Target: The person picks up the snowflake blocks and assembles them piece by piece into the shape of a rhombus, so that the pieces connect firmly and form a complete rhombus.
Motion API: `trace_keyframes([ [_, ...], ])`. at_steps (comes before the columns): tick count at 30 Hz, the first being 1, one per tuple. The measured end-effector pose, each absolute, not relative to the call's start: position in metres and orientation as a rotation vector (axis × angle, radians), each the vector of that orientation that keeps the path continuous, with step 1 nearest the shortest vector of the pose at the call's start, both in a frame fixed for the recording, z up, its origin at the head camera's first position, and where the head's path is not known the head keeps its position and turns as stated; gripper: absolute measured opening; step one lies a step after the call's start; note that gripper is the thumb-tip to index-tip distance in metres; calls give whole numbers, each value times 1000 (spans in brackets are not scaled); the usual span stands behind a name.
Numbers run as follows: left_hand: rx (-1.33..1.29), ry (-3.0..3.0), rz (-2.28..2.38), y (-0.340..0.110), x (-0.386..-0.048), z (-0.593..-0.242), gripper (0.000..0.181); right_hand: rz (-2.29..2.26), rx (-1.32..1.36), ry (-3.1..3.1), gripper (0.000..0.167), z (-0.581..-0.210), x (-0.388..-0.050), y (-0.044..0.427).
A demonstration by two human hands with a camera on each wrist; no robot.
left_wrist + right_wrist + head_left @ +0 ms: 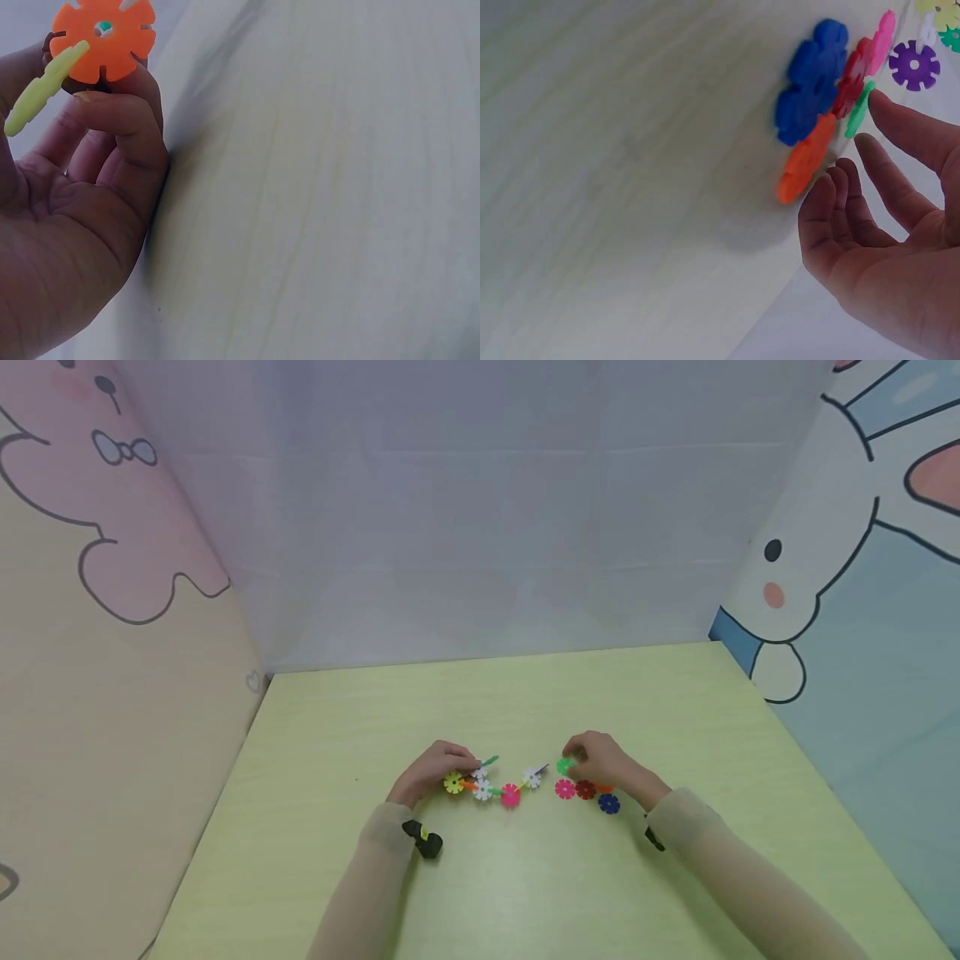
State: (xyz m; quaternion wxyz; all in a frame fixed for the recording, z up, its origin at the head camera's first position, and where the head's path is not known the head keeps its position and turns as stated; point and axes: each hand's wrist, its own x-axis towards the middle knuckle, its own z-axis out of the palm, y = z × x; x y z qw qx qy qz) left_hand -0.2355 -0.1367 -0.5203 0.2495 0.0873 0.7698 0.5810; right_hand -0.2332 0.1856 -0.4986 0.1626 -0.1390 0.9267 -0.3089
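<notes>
Notched plastic interlocking discs lie joined in a curved chain, with a yellow disc (453, 782), a white disc (482, 790) and a pink disc (510, 795) among them. At the chain's left end, my left hand (438, 771) grips it; its fingertips press by an orange disc (105, 41) with a yellow disc (45, 88) slotted in. Over the loose discs, my right hand (603, 760) pinches a green disc (860, 110) by its edges between thumb and index finger. Its other fingers curl beside an orange disc (806, 159).
Near the right hand lie a loose pink disc (565, 788), a red disc (586, 789) and a blue disc (609, 803). A purple disc (914, 65) sits at the chain's right end. Fabric walls border the pale table (525, 893) behind and at both sides.
</notes>
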Motion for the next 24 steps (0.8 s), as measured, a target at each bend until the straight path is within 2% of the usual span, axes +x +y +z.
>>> trace_keyframes([
  [16,93,2069,1662,-131,-229,-519,20,-943,-375,2609,25,-504,-237,188],
  [24,56,2026,1698,-130,-228,-521,22,-987,-352,2633,19,-507,-240,188],
])
